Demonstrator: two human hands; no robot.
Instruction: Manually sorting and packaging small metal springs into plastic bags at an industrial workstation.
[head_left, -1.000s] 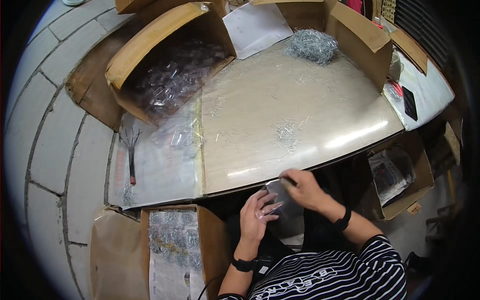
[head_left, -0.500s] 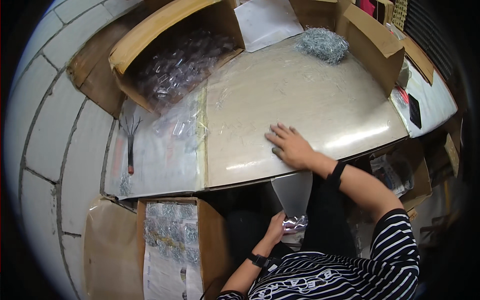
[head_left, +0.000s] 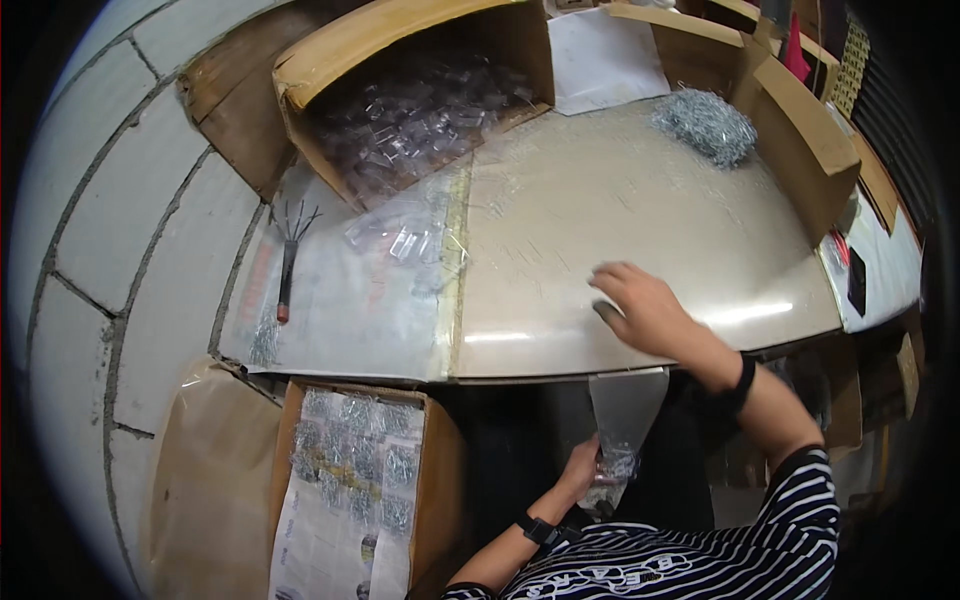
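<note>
Low in front of me, my left hand is closed on a clear plastic bag at the lower end of a tapering, translucent chute. The chute hangs from the front edge of the tan tabletop. My right hand is over the tabletop near that edge, palm down, thumb and fingers apart, holding nothing. Thin, silvery metal pieces lie scattered on the surface beyond it. Farther back sits a dense heap of the same thin metal pieces. What the bag contains is too small to make out.
A cardboard box on its side holds many clear plastic pieces. Left on the table lies a dark tool with splayed prongs. Below stands a carton of filled bags. A cardboard partition and phone are at right.
My right hand has lifted off the tabletop, its fingers more curled. My left hand stays at the chute's lower end with the bag. The whole view has shifted.
</note>
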